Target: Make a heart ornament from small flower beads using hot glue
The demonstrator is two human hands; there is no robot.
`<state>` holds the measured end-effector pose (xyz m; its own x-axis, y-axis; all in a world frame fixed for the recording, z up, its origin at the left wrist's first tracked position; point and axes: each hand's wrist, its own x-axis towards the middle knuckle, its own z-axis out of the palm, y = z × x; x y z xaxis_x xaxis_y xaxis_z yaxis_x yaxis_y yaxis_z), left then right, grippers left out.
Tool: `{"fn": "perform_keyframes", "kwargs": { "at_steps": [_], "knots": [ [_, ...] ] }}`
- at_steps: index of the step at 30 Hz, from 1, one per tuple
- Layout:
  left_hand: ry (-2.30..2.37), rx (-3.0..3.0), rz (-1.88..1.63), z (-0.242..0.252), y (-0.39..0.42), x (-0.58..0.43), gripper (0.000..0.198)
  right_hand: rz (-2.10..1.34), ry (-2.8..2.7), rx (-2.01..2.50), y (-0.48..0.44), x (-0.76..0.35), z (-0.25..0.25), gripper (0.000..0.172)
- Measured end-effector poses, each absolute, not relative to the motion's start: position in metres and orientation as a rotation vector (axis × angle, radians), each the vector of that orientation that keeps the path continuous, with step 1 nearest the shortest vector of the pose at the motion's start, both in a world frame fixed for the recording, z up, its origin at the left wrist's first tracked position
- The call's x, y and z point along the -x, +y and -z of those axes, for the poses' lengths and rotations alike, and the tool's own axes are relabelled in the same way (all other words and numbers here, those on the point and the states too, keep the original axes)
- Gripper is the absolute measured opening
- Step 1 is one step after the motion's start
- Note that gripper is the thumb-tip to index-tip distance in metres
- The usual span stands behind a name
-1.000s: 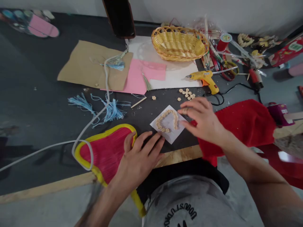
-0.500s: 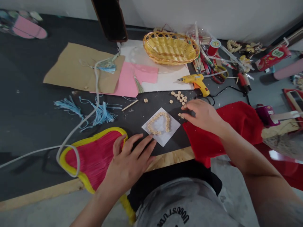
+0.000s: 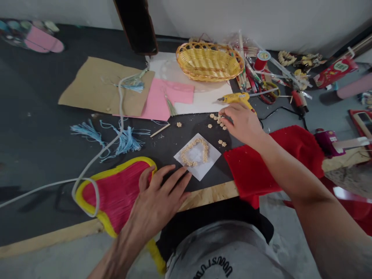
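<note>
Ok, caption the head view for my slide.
Right hand at loose beige flower pieces, left hand by white paper bearing a beige outline.

White square paper [image 3: 207, 165]: middle of the clock.
Dark gray tabletop [image 3: 193, 124]: a hand fits through at 12, between one lone tan bead [image 3: 179, 124] and the pile; more room at 9.
Tan flower-shaped beads [image 3: 215, 117]: block 1, right hand [image 3: 241, 122] above; two more at 2.
Soft red cloth [image 3: 274, 159]: in the way at 3.
Left hand [image 3: 162, 192]: fills 7 to 8.
White bendy cord [image 3: 121, 112]: crosses blue thread tassels [image 3: 130, 139] near 10.
</note>
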<state>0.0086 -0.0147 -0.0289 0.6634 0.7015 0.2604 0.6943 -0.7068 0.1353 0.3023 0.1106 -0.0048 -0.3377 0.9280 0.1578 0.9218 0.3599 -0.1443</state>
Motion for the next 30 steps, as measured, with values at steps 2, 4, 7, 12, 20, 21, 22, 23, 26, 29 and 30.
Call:
{"fn": "perform_keyframes", "kwargs": {
  "at_steps": [2,4,7,12,20,21,22,23,26,29,30],
  "knots": [
    [1.208,-2.83,-0.473,0.028,-0.015,-0.009,0.029,-0.051,-2.428,1.714,0.124,-0.297,0.006,0.018],
    [1.23,-2.813,-0.491,0.028,-0.015,-0.009,0.028,-0.032,-2.441,1.782,0.132,-0.289,0.008,0.017],
    [1.243,-2.799,-0.477,0.028,-0.016,-0.009,0.028,0.005,-2.445,1.858,0.136,-0.279,0.011,0.021],
    [1.24,-2.8,-0.436,0.028,-0.017,-0.007,0.031,-0.022,-2.417,1.753,0.131,-0.278,0.008,0.019],
    [1.234,-2.808,-0.455,0.027,-0.017,-0.009,0.032,-0.358,-2.419,1.208,0.055,-0.268,0.001,0.012],
    [1.233,-2.811,-0.452,0.026,-0.017,-0.01,0.031,-0.357,-2.449,1.178,0.046,-0.265,0.004,0.011],
    [1.235,-2.812,-0.446,0.026,-0.017,-0.01,0.031,-0.35,-2.481,1.155,0.038,-0.263,0.007,0.01],
    [1.237,-2.81,-0.442,0.025,-0.017,-0.01,0.03,-0.332,-2.499,1.139,0.033,-0.261,0.01,0.01],
    [1.242,-2.796,-0.442,0.025,-0.017,-0.009,0.03,-0.281,-2.528,1.129,0.026,-0.258,0.018,0.01],
    [1.25,-2.774,-0.44,0.026,-0.018,-0.009,0.031,-0.257,-2.549,1.144,0.027,-0.256,0.02,0.009],
    [1.252,-2.77,-0.439,0.026,-0.018,-0.009,0.031,-0.249,-2.553,1.148,0.028,-0.256,0.021,0.009]
  ]
}}
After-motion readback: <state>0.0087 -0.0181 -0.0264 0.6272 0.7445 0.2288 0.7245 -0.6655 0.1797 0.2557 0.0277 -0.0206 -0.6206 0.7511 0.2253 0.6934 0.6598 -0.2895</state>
